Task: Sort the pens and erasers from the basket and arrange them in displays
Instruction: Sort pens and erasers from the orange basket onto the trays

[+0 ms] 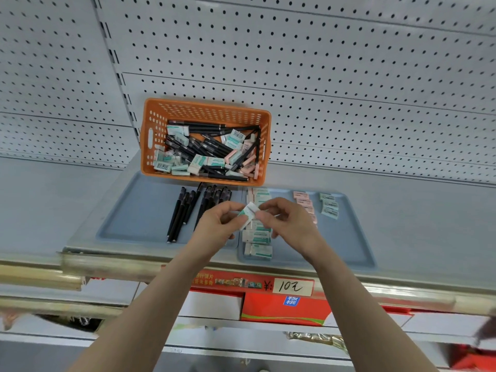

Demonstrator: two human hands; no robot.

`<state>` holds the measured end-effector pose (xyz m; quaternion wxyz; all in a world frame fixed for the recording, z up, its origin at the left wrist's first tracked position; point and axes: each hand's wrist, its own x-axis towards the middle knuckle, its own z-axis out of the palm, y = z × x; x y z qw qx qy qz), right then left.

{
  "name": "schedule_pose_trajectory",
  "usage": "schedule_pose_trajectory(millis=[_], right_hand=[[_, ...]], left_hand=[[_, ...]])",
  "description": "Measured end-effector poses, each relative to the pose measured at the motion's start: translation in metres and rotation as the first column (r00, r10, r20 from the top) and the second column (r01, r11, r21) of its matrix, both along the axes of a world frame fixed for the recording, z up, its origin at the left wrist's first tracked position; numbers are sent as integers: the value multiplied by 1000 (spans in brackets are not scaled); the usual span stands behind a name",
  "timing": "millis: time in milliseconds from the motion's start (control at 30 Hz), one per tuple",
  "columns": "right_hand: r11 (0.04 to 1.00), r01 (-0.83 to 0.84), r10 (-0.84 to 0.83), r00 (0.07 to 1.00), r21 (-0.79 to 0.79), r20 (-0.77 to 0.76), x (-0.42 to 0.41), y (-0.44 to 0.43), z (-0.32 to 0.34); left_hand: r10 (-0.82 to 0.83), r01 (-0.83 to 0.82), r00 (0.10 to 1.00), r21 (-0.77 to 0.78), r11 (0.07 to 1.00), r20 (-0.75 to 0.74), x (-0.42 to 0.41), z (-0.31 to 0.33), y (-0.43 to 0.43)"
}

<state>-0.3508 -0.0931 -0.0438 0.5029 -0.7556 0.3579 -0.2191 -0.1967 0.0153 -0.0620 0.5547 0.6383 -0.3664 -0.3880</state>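
Item in hand: one white-and-green eraser [249,212], pinched at its left end by thumb and fingertips of the left hand [220,221] and at its right end by those of the right hand [284,221]. Held tilted, over the near edges of the two trays. Fingers of both hands curled onto it; forearms reaching up from the lower edge of the view.

Orange basket [206,108]: standing on the grey shelf [53,205] against the pegboard wall [322,63], at the back of the trays. Contents: black pens [204,146] lying crisscross, mixed with loose erasers [171,159] in white-green and pink wrappers.

Left tray [134,210], blue-grey: sorted pens [179,213], black, laid roughly parallel in two loose groups, running from the basket toward the front. Right-hand group partly hidden by the left hand.

Right tray [349,237], blue-grey, just beside the left tray:
- white-green eraser column [257,237] along its left side, back to front, partly hidden by the hands;
- pink eraser column [304,202] near the middle, lower end hidden behind the right hand;
- pale green eraser group [329,209] further right, three in a short column, apart from the pink.

Below the shelf's front rail: handwritten price tag [292,287] on a red strip; beneath it a red box [281,310] with white boxes alongside.
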Motion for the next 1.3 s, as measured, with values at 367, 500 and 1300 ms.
schedule_pose_trajectory(millis=[367,500,1300], right_hand=[[992,126,-126,991,4,35,-17,-37,9],[956,-84,38,986,-282,-165,-4,-46,4],[998,52,-53,997,20,52,-17,-33,-3]], left_hand=[[94,-90,995,113,990,-34,7,7,-5],[54,-50,997,67,997,-63,8,5,-2],[136,-125,988,-132,983,77,-24,9,-39]])
